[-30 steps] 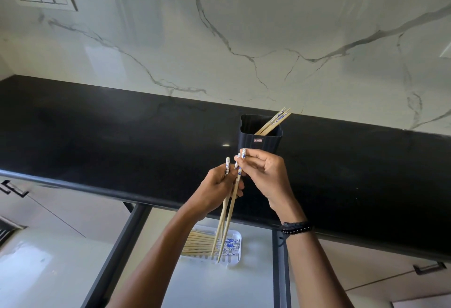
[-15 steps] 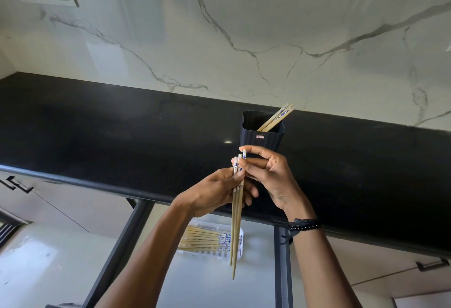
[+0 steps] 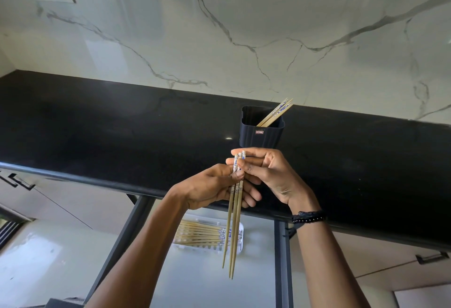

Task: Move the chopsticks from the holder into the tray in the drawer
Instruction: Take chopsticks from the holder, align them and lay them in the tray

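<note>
Head view: both hands meet over the front edge of the black tabletop [image 3: 97, 136]. Left hand [image 3: 214, 189] and right hand [image 3: 271, 175] each closed on one bunch of held chopsticks [image 3: 234, 222], fingers pinching near the patterned tops. Bunch hangs near upright, tips pointing to 6 o'clock, ends apparently not quite level.

Holder [image 3: 261, 128] stands on the tabletop at 12 o'clock from the hands, just behind the right hand; a few remaining chopsticks [image 3: 277, 112] lean out toward 1 o'clock.

Tray [image 3: 240, 241] lies in the open drawer [image 3: 136, 224] at 6 o'clock from the grip, below the hanging tips. Tray chopsticks [image 3: 197, 233] lie along 9–3, roughly crosswise to the held bunch.

Judgement: bunch needs turning to that axis before lowering; left hand looks nearer the tray.
</note>
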